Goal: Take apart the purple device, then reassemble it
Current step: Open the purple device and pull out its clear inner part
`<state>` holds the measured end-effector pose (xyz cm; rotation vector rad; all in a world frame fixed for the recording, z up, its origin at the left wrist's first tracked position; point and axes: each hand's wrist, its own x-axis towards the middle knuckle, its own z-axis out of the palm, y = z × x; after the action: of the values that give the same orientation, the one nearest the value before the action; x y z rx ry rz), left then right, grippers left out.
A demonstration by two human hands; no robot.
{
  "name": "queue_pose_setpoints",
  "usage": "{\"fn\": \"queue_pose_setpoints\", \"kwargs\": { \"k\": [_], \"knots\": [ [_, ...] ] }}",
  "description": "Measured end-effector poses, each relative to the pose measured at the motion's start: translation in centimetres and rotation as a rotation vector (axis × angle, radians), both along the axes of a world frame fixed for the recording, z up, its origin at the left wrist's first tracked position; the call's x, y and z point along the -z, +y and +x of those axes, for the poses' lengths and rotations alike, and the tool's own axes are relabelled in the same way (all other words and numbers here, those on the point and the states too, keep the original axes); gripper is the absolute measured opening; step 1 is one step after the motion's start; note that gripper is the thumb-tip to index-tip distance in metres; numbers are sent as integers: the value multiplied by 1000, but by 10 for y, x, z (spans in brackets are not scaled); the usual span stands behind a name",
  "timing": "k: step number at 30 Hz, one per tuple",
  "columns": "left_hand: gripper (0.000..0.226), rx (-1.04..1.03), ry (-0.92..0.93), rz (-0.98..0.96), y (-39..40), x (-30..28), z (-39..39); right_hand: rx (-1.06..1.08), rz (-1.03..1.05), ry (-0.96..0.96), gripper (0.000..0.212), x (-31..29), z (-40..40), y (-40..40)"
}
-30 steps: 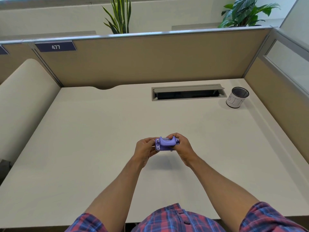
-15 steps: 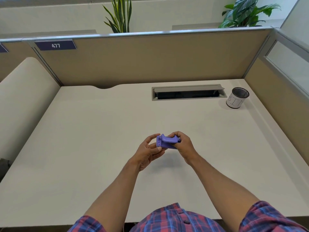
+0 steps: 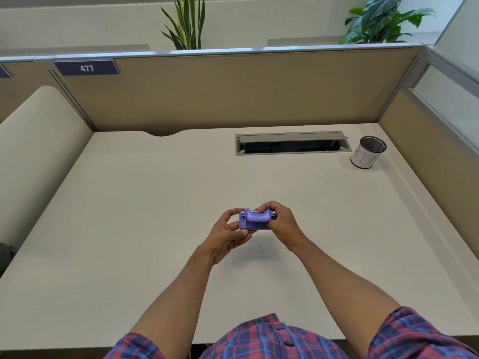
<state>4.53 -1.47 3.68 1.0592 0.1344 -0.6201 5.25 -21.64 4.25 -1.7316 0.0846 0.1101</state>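
I hold the purple device [image 3: 255, 221] above the desk [image 3: 155, 203], right hand [image 3: 281, 224] clamped on its end, left hand [image 3: 228, 233] pinching the other. It looks whole, so disassembly is only beginning, I think. Next I must find a part that loosens.

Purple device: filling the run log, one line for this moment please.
device: whole, held above desk | left hand: gripping | right hand: gripping

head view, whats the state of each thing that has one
purple device: in one piece, held above the desk by both hands
left hand: grip on the device's left end
right hand: grip on its right end
cable hatch: lid open
mesh cup: upright, contents not visible
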Motion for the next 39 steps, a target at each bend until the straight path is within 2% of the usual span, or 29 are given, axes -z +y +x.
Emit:
{"fn": "queue_pose_setpoints", "kwargs": {
  "k": [5, 11, 18, 21, 31, 34, 39],
  "knots": [
    [68, 9, -30, 49, -10, -5, -1, -57, -89, -39, 27, -8, 0, 3],
    [67, -11, -80, 122, -12, -5, 0, -109, -310, -186, 48, -15, -2, 4],
    [63, -40, -111, 167, -14, -8, 2, -81, -598, -488, 42, -18, -3, 3],
    [65, -34, -114, 163, -15, -10, 3, -30, -697, -560, 38, -19, -5, 3],
    [66, -34, -124, 160, -17, -13, 5, 32, -781, -696, 36, -23, -6, 1],
    [64, -32, -146, 196, -18, -14, 6, 74, -804, -730, 30, -24, -10, 3],
    [63, -21, -168, 221, -16, -14, 7, 110, -807, -738, 36, -24, -13, 5]
  ]
}}
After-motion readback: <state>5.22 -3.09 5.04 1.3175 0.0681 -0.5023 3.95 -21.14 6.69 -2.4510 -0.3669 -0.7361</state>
